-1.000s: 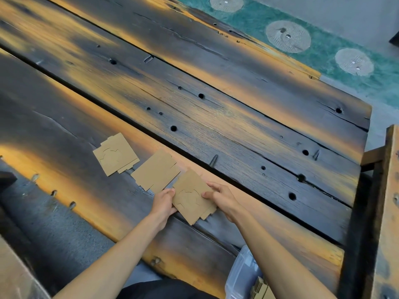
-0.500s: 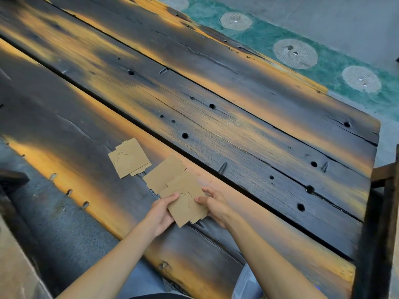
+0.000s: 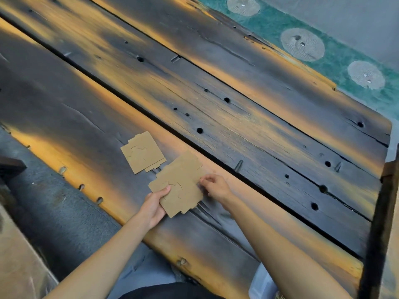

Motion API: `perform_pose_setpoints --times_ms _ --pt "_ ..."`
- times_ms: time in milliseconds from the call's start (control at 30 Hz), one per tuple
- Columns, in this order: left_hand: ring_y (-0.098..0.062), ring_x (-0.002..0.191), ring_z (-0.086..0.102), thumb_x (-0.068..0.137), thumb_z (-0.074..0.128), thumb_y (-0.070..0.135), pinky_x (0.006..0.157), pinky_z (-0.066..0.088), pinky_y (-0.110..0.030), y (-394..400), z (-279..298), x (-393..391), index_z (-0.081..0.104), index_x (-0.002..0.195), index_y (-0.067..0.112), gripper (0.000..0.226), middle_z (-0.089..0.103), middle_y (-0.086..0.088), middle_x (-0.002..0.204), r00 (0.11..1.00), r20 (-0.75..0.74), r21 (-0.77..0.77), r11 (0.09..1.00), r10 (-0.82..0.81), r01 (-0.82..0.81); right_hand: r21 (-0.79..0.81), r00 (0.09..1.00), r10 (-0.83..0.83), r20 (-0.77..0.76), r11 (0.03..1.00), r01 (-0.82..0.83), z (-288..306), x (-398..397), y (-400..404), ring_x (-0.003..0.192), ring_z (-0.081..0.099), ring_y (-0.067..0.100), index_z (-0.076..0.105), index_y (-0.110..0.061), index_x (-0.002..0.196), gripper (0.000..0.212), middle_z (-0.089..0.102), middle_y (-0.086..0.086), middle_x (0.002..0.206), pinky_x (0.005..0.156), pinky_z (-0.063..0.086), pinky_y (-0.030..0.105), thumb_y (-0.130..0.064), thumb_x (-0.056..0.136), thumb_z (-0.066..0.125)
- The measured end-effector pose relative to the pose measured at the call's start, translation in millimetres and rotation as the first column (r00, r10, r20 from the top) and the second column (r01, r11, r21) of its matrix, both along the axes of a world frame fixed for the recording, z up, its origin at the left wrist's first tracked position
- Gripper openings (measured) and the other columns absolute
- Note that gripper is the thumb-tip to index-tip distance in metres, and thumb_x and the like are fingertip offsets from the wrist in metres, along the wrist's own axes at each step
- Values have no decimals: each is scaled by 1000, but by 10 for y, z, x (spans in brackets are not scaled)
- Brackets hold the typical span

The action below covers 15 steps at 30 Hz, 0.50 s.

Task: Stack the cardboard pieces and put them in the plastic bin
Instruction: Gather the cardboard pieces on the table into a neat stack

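A brown cardboard piece with die-cut lines point(image 3: 180, 190) lies partly on top of a second piece point(image 3: 183, 165) near the table's front edge. My left hand point(image 3: 154, 206) grips its lower left corner, thumb on top. My right hand point(image 3: 213, 187) pinches its right edge. A third cardboard piece point(image 3: 142, 153) lies flat by itself just to the upper left, untouched. A corner of the clear plastic bin point(image 3: 262, 283) shows below the table edge between my right forearm and my body.
The work surface is a dark wooden plank table point(image 3: 237, 126) with holes and gaps. A wooden post point(image 3: 386, 212) rises at the right edge. Green floor point(image 3: 336, 61) lies beyond the far edge, grey floor point(image 3: 54, 212) at the left.
Both hands have slid the held cardboard piece up and left, so it now covers more of the middle piece. The camera view has shifted; the bin shows again at the bottom.
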<state>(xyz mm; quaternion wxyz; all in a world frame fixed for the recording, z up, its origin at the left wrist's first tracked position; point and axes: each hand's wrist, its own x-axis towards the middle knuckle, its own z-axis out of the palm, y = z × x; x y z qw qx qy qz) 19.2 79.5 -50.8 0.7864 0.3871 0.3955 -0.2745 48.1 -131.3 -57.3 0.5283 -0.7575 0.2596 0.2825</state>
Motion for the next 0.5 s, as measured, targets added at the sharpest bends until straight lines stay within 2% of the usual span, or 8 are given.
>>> perform_pose_setpoints --times_ms 133,233,333,433,500 --pt "-28 109 67 97 55 6 97 50 -46 370 -43 78 63 124 3 29 71 -15 120 998 -32 -17 999 49 -50 -244 996 74 39 968 -62 -26 235 158 119 61 26 61 -12 129 39 64 3 118 104 49 38 -22 92 69" --pt "-30 119 62 97 55 7 104 46 -47 642 -58 144 59 132 4 36 67 -16 128 996 -25 -13 996 86 -86 -396 984 174 32 906 -147 -71 393 342 129 50 26 49 -17 141 63 53 7 137 107 46 42 -34 86 75" --pt "-32 126 59 96 56 7 110 42 -50 870 -92 183 56 136 6 40 65 -16 132 993 -25 -4 994 114 -114 -500 977 211 -7 846 -186 -112 505 520 132 41 30 40 -21 142 88 43 9 138 106 44 45 -49 72 85" --pt "-31 123 61 96 57 8 106 45 -49 1027 -108 195 58 134 9 38 67 -15 130 990 -20 5 990 141 -140 -590 970 224 -96 772 -237 -113 551 661 130 39 32 32 -20 143 114 40 12 138 105 42 45 -62 54 90" --pt "-27 113 68 96 57 8 102 48 -48 1116 -113 195 65 125 11 30 71 -14 124 990 -15 8 990 143 -143 -646 956 247 -157 707 -289 -124 545 731 131 38 33 27 -18 144 124 40 14 139 105 39 43 -66 50 90"
